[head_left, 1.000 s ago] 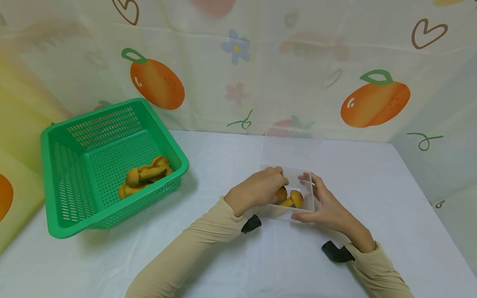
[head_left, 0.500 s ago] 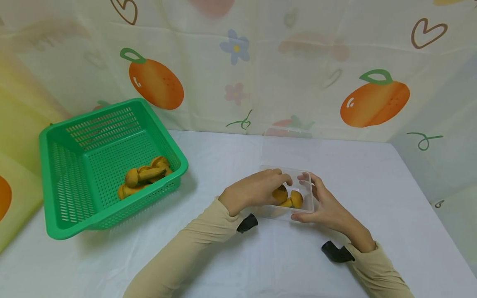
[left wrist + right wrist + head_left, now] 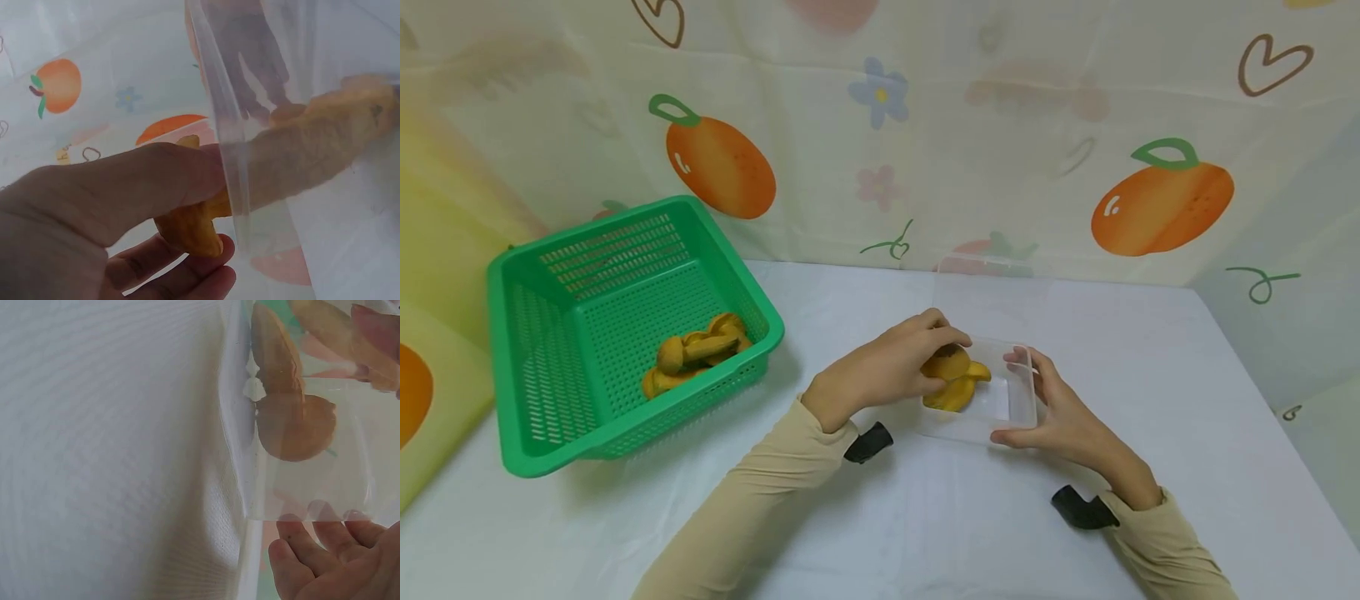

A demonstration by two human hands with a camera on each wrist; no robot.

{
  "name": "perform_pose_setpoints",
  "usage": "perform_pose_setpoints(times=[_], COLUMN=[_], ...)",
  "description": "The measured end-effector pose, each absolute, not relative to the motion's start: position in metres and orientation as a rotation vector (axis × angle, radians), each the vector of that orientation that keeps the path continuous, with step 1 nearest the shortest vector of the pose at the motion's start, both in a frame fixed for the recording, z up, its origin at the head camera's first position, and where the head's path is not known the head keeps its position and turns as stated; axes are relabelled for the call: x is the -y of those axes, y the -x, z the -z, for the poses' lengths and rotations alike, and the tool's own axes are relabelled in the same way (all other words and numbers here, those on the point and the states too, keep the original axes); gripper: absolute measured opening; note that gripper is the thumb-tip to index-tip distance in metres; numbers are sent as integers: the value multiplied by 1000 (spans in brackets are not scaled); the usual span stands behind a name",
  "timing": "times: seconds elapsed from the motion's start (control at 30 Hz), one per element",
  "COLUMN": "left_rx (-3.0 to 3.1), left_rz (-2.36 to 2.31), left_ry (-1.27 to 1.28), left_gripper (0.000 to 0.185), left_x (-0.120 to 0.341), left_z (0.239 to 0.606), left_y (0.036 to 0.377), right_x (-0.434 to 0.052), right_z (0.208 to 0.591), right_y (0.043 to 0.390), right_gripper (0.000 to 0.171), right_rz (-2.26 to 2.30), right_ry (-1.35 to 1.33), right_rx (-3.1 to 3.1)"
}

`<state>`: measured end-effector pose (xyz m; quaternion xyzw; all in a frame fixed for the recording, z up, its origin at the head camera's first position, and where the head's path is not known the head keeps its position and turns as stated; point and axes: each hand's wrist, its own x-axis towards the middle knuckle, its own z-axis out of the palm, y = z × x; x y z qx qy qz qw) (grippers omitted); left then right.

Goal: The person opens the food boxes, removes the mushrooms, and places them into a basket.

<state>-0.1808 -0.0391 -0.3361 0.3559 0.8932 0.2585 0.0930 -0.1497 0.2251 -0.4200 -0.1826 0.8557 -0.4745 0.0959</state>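
Note:
A small clear plastic box (image 3: 979, 430) sits on the white table, its lid (image 3: 988, 292) standing up behind it. My left hand (image 3: 942, 367) grips yellow-brown toy mushrooms (image 3: 961, 385) and holds them over the box's left rim. In the left wrist view the fingers (image 3: 125, 194) curl round a mushroom (image 3: 187, 228) beside the clear box wall (image 3: 230, 156). My right hand (image 3: 1028, 398) clasps the box's right side between thumb and fingers. Through the box wall, the right wrist view shows mushrooms (image 3: 292, 425) and my fingertips (image 3: 312, 562).
A green slotted basket (image 3: 587, 417) stands at the left of the table (image 3: 925, 517), with several more toy mushrooms (image 3: 696, 354) in its near right corner. A fruit-patterned cloth (image 3: 880, 125) hangs behind.
My left hand has drawn back to the left and risen, bringing the mushrooms from the middle of the box to its left rim. The right hand has stayed on the box.

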Motion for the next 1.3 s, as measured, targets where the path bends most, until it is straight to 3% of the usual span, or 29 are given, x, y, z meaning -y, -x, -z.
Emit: perform_pose_setpoints(times=[0.73, 1.3], left_rx=[-2635, -2592], left_rz=[-959, -841], left_ry=[-1074, -1047], left_gripper=[48, 43], left_x=[70, 87], left_z=[330, 327], left_y=[178, 169], right_x=[-225, -225], right_z=[421, 420], right_y=[153, 150], right_gripper=[105, 103], right_rz=[1394, 1404], right_ry=[555, 561], right_rx=[-2555, -2554])
